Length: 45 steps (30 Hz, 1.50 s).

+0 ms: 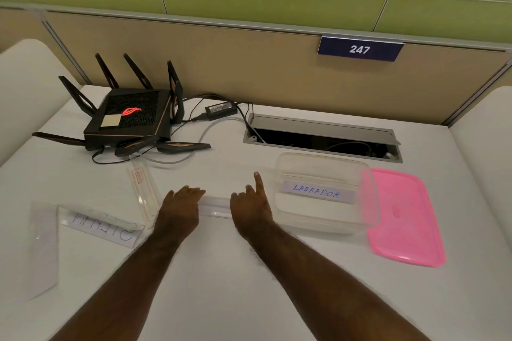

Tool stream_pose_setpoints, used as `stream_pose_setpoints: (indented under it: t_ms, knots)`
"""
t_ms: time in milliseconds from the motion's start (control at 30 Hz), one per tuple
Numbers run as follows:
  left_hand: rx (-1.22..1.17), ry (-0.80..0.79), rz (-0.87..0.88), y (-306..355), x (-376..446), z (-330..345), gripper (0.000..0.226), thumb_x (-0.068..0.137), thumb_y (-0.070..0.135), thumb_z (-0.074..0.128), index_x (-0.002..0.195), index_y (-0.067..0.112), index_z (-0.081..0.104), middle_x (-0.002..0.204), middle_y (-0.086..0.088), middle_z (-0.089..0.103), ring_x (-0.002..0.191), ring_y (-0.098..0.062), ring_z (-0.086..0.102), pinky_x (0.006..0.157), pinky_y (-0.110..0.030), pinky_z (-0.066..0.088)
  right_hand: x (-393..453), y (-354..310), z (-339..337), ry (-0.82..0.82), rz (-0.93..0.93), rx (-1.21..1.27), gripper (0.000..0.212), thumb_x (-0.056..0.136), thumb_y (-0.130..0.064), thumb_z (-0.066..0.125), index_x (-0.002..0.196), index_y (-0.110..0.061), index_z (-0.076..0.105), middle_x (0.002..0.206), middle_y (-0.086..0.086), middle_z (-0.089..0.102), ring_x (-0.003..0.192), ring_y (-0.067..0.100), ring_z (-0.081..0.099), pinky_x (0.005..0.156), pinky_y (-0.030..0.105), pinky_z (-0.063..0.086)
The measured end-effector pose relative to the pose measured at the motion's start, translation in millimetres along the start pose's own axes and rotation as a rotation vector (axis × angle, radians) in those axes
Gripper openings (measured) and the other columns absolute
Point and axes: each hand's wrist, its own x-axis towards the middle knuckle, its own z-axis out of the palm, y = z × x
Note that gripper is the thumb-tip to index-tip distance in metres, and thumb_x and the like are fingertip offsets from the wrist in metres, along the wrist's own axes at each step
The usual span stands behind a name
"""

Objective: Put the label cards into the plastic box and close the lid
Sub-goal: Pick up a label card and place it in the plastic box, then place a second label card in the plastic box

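Observation:
A clear plastic box (327,219) stands open on the white table, right of centre, with a card reading LABRADOR (318,191) inside it. Its pink lid (404,219) lies flat on the table to the right of the box. Between my hands lies a clear card holder (215,206). My left hand (181,203) rests on its left end and my right hand (250,203) on its right end, index finger pointing away. Another written card (101,225) lies at the left, and a narrow clear holder (142,188) lies beyond it.
A black router (130,116) with antennas, its power brick (221,109) and cables occupy the back left. An open cable hatch (324,137) is set into the table behind the box. A clear plastic sleeve (41,252) lies at the far left. A partition wall closes the back.

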Motion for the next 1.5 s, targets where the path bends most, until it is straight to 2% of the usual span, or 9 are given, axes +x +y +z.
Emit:
stream_pose_setpoints:
  t_ms: [133,300,433,600,800,900,1133,1267,1500]
  knots:
    - [-0.031,-0.012,0.061,-0.1,5.5,-1.9,0.019,0.074,0.002,0.069,0.092,0.001,0.075,0.086,-0.018,0.075,0.075,-0.035,0.072,0.079,-0.049,0.057,1.8,4.5,-6.6,0.068,0.008,0.005,0.013,0.079,-0.016,0.071,0.079,-0.007,0.062,0.071,0.005,0.066,0.085,0.026,0.063,0.112,0.058,-0.017]
    - [-0.114,-0.001,0.016,-2.5,13.2,-23.2,0.024,0.079,0.013,0.055,0.092,0.011,0.075,0.084,-0.009,0.073,0.074,-0.03,0.068,0.071,-0.034,0.055,2.0,18.1,-16.7,0.206,-0.007,0.151,0.016,0.089,-0.017,0.055,0.098,-0.013,0.068,0.086,0.005,0.07,0.088,0.025,0.063,0.114,0.057,-0.012]
    - [-0.184,0.077,-0.121,-17.2,17.5,-46.7,0.02,0.094,0.02,0.056,0.1,0.02,0.075,0.099,0.003,0.075,0.089,-0.02,0.069,0.074,-0.027,0.047,-5.1,42.9,-50.8,0.287,-0.031,0.702,0.033,0.094,-0.045,0.045,0.114,-0.029,0.065,0.117,-0.005,0.069,0.114,0.014,0.057,0.116,0.047,0.011]
    - [-0.639,0.084,-0.229,2.5,28.9,-85.8,0.013,0.09,0.018,0.065,0.095,0.027,0.073,0.099,0.007,0.071,0.092,-0.009,0.066,0.08,-0.014,0.047,-14.8,83.2,-90.0,0.317,0.067,1.591,0.057,0.091,-0.05,0.053,0.139,-0.021,0.045,0.131,0.001,0.06,0.122,0.009,0.053,0.103,0.028,0.041]
    - [-1.453,0.041,-0.453,79.2,48.7,-105.8,0.014,0.087,0.006,0.064,0.097,0.012,0.073,0.105,-0.015,0.073,0.1,-0.029,0.067,0.095,-0.047,0.053,-35.6,103.8,-80.6,-0.131,-0.095,1.592,0.063,0.085,-0.03,0.069,0.142,-0.023,0.044,0.14,0.0,0.056,0.123,0.013,0.056,0.103,0.035,0.046]
    - [-1.469,-0.006,-0.4,112.4,56.6,-101.6,0.019,0.087,0.003,0.063,0.104,0.003,0.071,0.11,-0.023,0.07,0.101,-0.037,0.066,0.095,-0.05,0.051,-49.7,110.1,-75.1,-0.147,-0.107,1.643,0.048,0.085,-0.028,0.067,0.131,-0.022,0.056,0.128,0.006,0.064,0.119,0.025,0.059,0.1,0.041,0.049]
    - [-1.445,-0.157,-0.37,154.7,67.5,-86.7,0.022,0.093,0.03,0.058,0.103,0.018,0.073,0.1,-0.004,0.075,0.089,-0.018,0.066,0.076,-0.033,0.052,-87.9,148.0,-54.8,-0.028,0.046,1.629,0.042,0.085,-0.039,0.064,0.12,-0.016,0.065,0.118,0.011,0.069,0.107,0.025,0.067,0.085,0.033,0.053]
    - [-1.908,-0.238,-0.359,151.6,90.1,-93.8,0.057,0.089,0.062,0.034,0.117,0.021,0.063,0.109,-0.003,0.067,0.093,-0.018,0.061,0.074,-0.038,0.051,-108.5,188.4,-46.0,0.044,0.168,1.39,0.042,0.073,-0.052,0.072,0.1,-0.021,0.074,0.101,0.007,0.075,0.084,0.013,0.064,0.076,0.031,0.047]
    - [-1.226,-0.413,-0.067,148.3,113.2,-82.3,0.038,0.077,0.021,0.078,0.113,0.021,0.065,0.106,0.002,0.069,0.098,-0.011,0.066,0.088,-0.029,0.052,-130.7,250.3,-25.8,0.051,0.318,1.016,0.046,0.063,-0.062,0.076,0.096,-0.031,0.074,0.081,-0.012,0.075,0.071,0.007,0.068,0.06,0.015,0.05]
